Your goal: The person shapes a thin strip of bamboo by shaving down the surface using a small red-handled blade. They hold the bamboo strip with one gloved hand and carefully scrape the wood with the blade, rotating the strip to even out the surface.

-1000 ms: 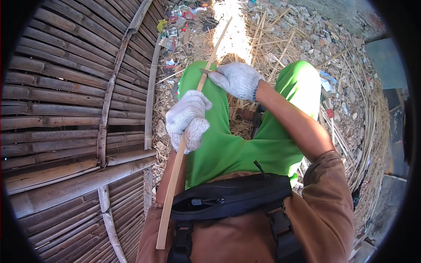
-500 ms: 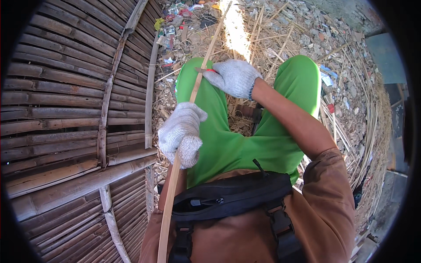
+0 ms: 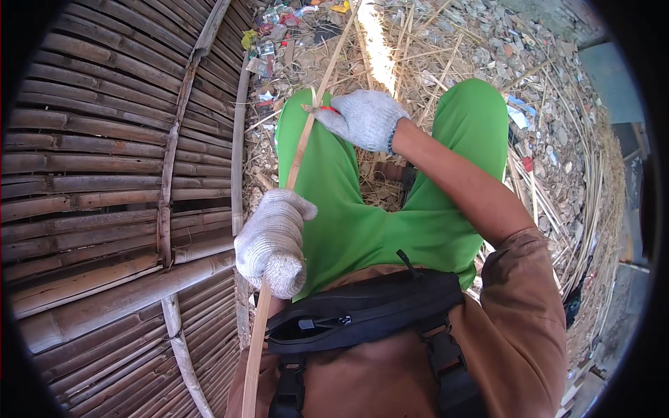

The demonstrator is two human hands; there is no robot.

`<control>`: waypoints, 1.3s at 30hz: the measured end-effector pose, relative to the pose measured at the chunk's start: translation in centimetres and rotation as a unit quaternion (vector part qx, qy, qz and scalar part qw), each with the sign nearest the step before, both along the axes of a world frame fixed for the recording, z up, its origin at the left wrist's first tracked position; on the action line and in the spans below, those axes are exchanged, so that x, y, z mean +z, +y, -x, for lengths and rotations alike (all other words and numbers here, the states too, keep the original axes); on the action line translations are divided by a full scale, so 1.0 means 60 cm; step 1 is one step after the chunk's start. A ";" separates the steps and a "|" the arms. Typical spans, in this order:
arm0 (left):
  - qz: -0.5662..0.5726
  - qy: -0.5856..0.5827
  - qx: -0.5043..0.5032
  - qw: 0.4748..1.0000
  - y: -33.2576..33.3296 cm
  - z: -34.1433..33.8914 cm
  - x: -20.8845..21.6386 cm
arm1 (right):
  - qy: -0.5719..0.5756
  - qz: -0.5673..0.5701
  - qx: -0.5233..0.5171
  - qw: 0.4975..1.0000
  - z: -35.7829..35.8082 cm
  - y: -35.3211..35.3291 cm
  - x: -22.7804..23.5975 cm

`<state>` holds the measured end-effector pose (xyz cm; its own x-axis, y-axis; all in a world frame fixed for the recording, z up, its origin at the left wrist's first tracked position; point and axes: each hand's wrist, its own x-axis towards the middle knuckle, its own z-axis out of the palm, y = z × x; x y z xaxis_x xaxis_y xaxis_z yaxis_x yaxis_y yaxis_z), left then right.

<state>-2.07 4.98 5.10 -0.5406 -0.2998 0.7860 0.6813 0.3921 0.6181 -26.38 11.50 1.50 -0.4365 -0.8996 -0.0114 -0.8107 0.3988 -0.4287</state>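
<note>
Bamboo-slat wall [image 3: 104, 150] is closing off our left side; litter and dry stalks are covering the ground [image 3: 481, 63] ahead and right. We are counting one pale wooden strip [image 3: 297, 157], one small knife [image 3: 325, 109], two knit gloves [image 3: 279, 230] and one black bag [image 3: 383, 310] lying across our waist. Our left hand [image 3: 272, 244] is gripping the strip, which is slanting over the green-trousered left knee [image 3: 290, 118]; our right hand [image 3: 366, 120] is holding the knife, blade crossing the strip, glove hiding most of the handle.
</note>
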 end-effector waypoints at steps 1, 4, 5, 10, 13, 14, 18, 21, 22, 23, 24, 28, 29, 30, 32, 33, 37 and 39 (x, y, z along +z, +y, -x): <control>-0.003 -0.012 0.016 1.000 -0.002 -0.009 -0.001 | -0.002 -0.010 -0.002 1.000 -0.001 0.000 0.002; -0.021 -0.072 0.059 0.995 0.006 -0.035 0.003 | -0.003 -0.020 -0.004 1.000 -0.003 -0.003 -0.004; -0.028 -0.096 0.073 0.992 0.005 -0.036 0.003 | -0.001 -0.021 -0.003 1.000 -0.003 -0.004 -0.007; 0.003 -0.007 -0.004 1.000 -0.010 -0.052 -0.011 | 0.004 -0.015 -0.005 1.000 -0.006 -0.002 -0.003; -0.015 -0.012 0.009 1.000 0.007 -0.051 0.004 | 0.012 -0.002 -0.002 1.000 -0.011 -0.004 -0.008; -0.035 0.004 0.004 0.999 0.013 -0.048 0.010 | 0.018 0.005 0.000 1.000 -0.013 -0.005 -0.010; -0.032 -0.026 0.022 0.999 0.012 -0.070 0.009 | 0.008 0.000 0.002 1.000 -0.014 0.001 -0.003; -0.039 -0.041 0.054 0.997 0.021 -0.071 0.019 | 0.009 -0.001 -0.001 1.000 -0.016 0.001 -0.005; -0.041 -0.030 0.044 0.998 0.022 -0.072 0.026 | 0.005 0.005 -0.003 1.000 -0.015 -0.001 -0.009; -0.044 -0.019 0.034 0.998 0.024 -0.073 0.030 | 0.000 0.012 -0.005 1.000 -0.015 -0.003 -0.012; -0.043 -0.019 0.034 0.998 0.026 -0.075 0.033 | 0.000 0.013 -0.006 1.000 -0.012 -0.002 -0.013; -0.064 -0.047 0.061 0.995 0.032 -0.085 0.039 | 0.004 0.006 -0.005 1.000 -0.013 0.000 -0.008; -0.056 -0.022 0.042 0.997 0.028 -0.085 0.038 | 0.004 0.002 -0.008 1.000 -0.015 0.000 -0.004; -0.048 0.003 0.024 0.999 0.025 -0.086 0.038 | 0.003 0.003 -0.009 1.000 -0.016 0.001 -0.004; -0.040 -0.008 0.022 0.999 0.023 -0.091 0.044 | 0.004 0.012 -0.005 1.000 -0.019 0.001 -0.003; -0.034 -0.018 0.018 0.999 0.022 -0.093 0.046 | 0.004 0.013 -0.007 1.000 -0.018 0.002 -0.004; -0.053 -0.015 0.006 0.998 0.027 -0.110 0.060 | 0.001 0.015 -0.007 1.000 -0.016 0.002 -0.009; -0.030 -0.017 -0.003 0.999 0.025 -0.119 0.069 | 0.003 0.015 -0.004 1.000 -0.016 0.001 -0.008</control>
